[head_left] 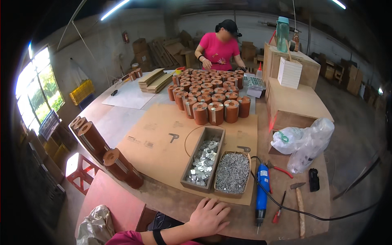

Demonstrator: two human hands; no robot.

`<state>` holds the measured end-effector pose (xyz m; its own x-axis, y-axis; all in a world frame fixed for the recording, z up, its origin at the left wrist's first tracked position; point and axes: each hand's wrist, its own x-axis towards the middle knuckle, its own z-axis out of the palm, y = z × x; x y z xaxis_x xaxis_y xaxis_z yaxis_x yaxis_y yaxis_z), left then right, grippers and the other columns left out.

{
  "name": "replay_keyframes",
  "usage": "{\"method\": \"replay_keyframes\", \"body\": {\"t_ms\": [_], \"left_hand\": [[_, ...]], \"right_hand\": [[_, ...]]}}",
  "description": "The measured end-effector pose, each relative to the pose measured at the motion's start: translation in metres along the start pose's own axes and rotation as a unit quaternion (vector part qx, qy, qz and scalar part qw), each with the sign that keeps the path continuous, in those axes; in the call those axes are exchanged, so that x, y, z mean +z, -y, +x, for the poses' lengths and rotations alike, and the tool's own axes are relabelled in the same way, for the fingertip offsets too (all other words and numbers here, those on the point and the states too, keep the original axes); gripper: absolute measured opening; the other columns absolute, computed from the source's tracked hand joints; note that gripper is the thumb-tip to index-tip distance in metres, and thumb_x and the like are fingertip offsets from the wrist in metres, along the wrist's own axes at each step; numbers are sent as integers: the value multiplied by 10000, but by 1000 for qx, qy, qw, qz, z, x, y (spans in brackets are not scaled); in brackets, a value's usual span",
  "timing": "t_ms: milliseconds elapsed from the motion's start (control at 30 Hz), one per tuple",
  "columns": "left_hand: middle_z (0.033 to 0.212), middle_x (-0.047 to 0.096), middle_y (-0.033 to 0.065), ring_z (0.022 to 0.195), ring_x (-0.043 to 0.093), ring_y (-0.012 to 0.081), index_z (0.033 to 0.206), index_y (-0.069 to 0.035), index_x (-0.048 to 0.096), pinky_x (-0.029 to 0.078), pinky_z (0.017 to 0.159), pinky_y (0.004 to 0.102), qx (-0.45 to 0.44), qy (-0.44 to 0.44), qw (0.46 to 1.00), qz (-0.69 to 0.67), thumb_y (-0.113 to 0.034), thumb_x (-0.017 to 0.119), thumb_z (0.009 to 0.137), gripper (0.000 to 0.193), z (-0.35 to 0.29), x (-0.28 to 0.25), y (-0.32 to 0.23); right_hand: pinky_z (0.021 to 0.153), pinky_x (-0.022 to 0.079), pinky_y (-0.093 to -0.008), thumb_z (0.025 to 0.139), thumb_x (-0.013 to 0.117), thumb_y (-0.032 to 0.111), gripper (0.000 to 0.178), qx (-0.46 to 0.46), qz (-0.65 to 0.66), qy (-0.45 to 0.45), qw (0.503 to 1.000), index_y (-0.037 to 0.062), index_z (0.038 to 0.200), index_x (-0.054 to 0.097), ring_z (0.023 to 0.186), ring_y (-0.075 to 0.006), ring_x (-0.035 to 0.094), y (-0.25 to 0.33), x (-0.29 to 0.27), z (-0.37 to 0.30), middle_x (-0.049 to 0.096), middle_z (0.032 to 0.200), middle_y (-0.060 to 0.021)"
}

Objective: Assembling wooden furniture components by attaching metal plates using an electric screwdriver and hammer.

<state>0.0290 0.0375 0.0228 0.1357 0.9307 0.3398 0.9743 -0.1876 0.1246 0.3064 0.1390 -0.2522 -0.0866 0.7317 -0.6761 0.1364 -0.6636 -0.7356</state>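
Grey nails [232, 173], perhaps screws, lie beyond the left hand [209, 216], spread and empty at the bench's [243, 216] near edge: seemingly a pause; picking would need pinching. Right hand unseen, grip untellable.

I'm catching hard glare off the left window [45, 77], a tube light [115, 10] glowing overhead, dim corners, fisheye curving the bench [171, 196].

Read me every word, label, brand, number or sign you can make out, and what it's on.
None can be read for certain.
Cardboard: several small print blocks, too small and blurred to read.
Cardboard: two bold black hook-shaped marks and a thin circle outline; I see no lettering in them.
Blue tool: pale label, too small to read.
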Motion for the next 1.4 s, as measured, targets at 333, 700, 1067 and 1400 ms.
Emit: {"method": "replay_keyframes", "body": {"t_ms": [333,700,1067,1400], "left_hand": [[1045,513,47,1018,436,247,1031,-93,532,322,900,410,-5,6,999,-38,-350,588,722,406,-4,3,2],[1028,519,47,1018,441,247,1035,-94,534,319,897,404,-8,-4,999,-51,-353,603,703,426,-7,6,3],[1069,507,66,1012,444,257,1084,-93,511,319,903,412,-3,-7,999,-46,-391,612,696,499,-5,5,4],[1132,489,163,1058,465,329,1069,-34,508,380,894,382,-51,-206,911,-354,-154,680,685,438,-16,-22,41]], "right_hand": [[588,445,-322,845,434,326,206,23,-11,-10,1000,144,870,527,656,-146,491,-4,-2,0,501,734,-4],[573,442,-322,843,432,328,199,49,-25,-23,998,154,849,528,641,-142,484,-14,-9,-2,493,716,4],[558,440,-321,841,430,331,194,152,-44,-58,986,164,829,529,626,-137,476,-85,-72,-37,486,697,12],[539,443,-261,802,572,227,246,-4,-427,145,893,36,957,571,611,-129,554,63,-54,-176,591,710,-32]]}}
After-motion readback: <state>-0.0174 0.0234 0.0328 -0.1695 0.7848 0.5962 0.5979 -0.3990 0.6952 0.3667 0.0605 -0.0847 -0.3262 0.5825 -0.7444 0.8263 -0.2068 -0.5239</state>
